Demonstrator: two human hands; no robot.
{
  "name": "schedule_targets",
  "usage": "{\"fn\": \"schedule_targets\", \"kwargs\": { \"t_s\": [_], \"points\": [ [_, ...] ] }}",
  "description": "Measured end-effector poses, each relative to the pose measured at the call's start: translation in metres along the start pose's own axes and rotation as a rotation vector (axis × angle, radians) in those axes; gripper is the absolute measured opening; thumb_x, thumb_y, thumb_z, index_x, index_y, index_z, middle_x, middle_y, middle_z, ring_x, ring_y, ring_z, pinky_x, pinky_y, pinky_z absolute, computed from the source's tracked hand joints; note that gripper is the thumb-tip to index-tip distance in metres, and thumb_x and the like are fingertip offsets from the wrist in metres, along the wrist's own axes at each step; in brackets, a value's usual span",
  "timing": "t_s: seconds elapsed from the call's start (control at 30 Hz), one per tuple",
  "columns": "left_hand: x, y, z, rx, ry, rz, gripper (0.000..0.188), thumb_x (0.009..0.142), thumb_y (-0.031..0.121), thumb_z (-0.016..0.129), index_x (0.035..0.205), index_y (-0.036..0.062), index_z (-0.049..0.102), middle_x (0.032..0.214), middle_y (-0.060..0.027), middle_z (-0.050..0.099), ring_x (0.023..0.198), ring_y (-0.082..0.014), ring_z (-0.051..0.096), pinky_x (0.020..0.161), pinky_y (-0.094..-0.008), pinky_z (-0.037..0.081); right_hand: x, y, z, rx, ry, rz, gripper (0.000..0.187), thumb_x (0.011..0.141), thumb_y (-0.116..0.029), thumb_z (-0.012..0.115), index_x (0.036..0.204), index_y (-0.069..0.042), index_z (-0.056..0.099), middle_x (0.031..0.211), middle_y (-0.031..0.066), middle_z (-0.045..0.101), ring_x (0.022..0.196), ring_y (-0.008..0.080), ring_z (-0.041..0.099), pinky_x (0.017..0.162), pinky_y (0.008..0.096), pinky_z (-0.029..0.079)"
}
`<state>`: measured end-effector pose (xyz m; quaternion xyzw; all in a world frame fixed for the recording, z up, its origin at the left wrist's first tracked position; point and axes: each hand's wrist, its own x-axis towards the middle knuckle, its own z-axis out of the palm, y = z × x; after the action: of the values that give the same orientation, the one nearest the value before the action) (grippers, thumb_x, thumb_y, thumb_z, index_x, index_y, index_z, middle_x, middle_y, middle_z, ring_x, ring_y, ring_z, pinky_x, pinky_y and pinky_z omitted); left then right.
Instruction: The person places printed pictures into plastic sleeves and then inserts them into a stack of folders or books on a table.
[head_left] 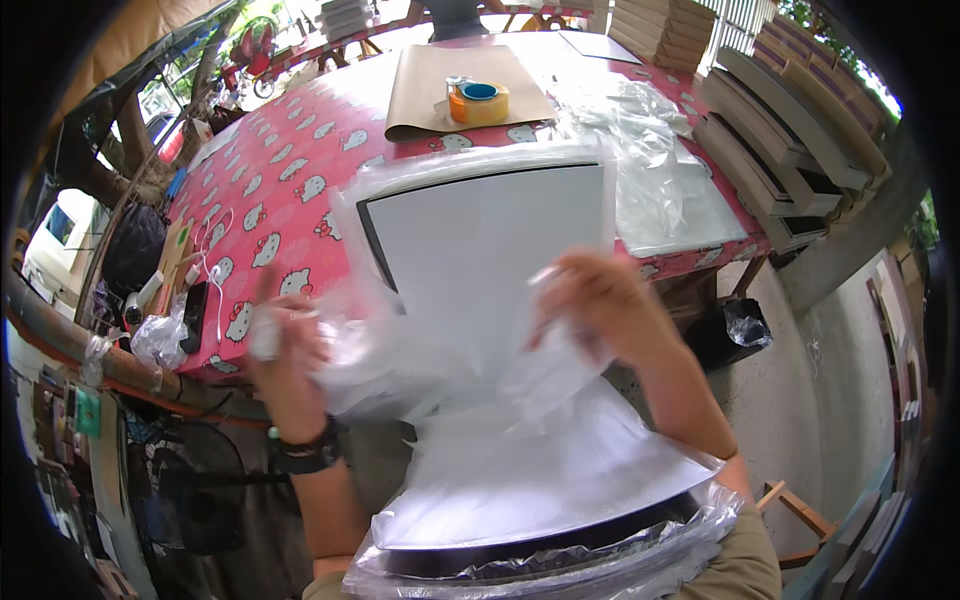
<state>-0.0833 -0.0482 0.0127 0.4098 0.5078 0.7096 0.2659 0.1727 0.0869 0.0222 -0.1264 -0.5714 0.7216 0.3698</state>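
Note:
Clear plastic film (pixel 385 365), blurred by motion, stretches between my two hands. My left hand (pixel 292 345) is curled at its left side, with a white patch at one finger. My right hand (pixel 595 300) pinches the film on the other side, its fingers smeared by motion. Beyond them, a flat white panel with a dark edge (pixel 490 215) lies at the table's near edge, with clear plastic around its border. Closer to me, a second white panel (pixel 540 480) rests across my lap over dark, plastic-covered layers.
The table has a pink patterned cloth (pixel 290 215). On it lie brown paper (pixel 420 80), tape rolls (pixel 478 100) and a pile of clear plastic bags (pixel 660 190). Boxed panels (pixel 780 140) stand stacked at the right. A black bin (pixel 735 325) is below; a fan (pixel 195 485) stands lower left.

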Motion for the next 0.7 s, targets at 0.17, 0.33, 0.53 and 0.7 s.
{"fn": "schedule_targets", "kwargs": {
  "t_s": [0.17,0.33,0.53,0.7],
  "points": [
    [-0.033,-0.008,0.085,0.342,-0.852,0.435,0.023,0.083,0.025,0.056,0.092,0.0033,0.055,0.076,-0.0071,0.058,0.049,-0.0087,0.049,0.047,-0.0204,0.044,0.009,-0.015,0.024,-0.430,-0.324,-0.031,0.008,0.078,-0.006,0.061,0.083,0.000,0.058,0.074,0.0059,0.062,0.057,0.0098,0.057,0.052,0.0202,0.044],
    [-0.032,-0.013,0.032,-1.118,-0.173,-0.587,0.033,0.089,0.037,0.042,0.091,0.0064,0.057,0.066,-0.0056,0.059,0.042,-0.0059,0.049,0.039,-0.0203,0.042,-0.008,-0.013,-0.007,-0.202,-1.107,0.129,0.009,0.071,-0.005,0.068,0.074,0.001,0.061,0.074,0.0075,0.062,0.070,0.0137,0.057,0.065,0.0280,0.044],
    [-0.040,-0.035,0.033,-0.380,-0.360,-0.340,0.038,0.076,0.033,0.062,0.098,0.0031,0.055,0.079,-0.0088,0.056,0.061,-0.0137,0.052,0.050,-0.0246,0.043,-0.029,0.022,-0.070,0.408,0.448,-0.176,0.049,0.086,-0.044,0.044,0.108,-0.001,0.049,0.100,0.0138,0.056,0.086,0.0213,0.056,0.073,0.0349,0.047],
    [-0.035,-0.024,0.057,-0.668,0.423,-0.411,0.038,0.084,0.040,0.048,0.089,0.0031,0.055,0.073,-0.0047,0.056,0.055,-0.0151,0.051,0.051,-0.0284,0.044,-0.034,0.023,-0.060,0.809,-0.195,-0.331,0.075,0.078,-0.060,0.042,0.131,-0.008,0.029,0.114,0.0178,0.051,0.103,0.0302,0.051,0.090,0.0465,0.039]
  ]
}}
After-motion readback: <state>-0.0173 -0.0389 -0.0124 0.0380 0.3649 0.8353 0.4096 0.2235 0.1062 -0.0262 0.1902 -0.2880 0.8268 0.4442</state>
